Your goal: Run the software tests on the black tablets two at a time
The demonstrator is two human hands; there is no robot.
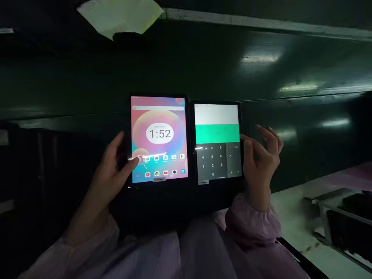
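Note:
Two lit tablets lie side by side in front of me. The left tablet (159,120) shows a pink and blue home screen with a clock reading 1:52 and rows of app icons. On the right tablet (217,133) is a calculator with a white and green display above dark keys. My left hand (112,170) grips the left tablet at its lower left, thumb over the screen's edge; its other fingers are partly hidden. Beside the right tablet's right edge, my right hand (261,159) is raised with fingers apart, the index fingertip at the edge.
A dark green work surface (203,62) stretches behind and to the right, with reflected lights. A pale, torn-edged sheet (122,17) is at the top. A metal-framed object (328,209) stands at lower right, over a light floor (293,209).

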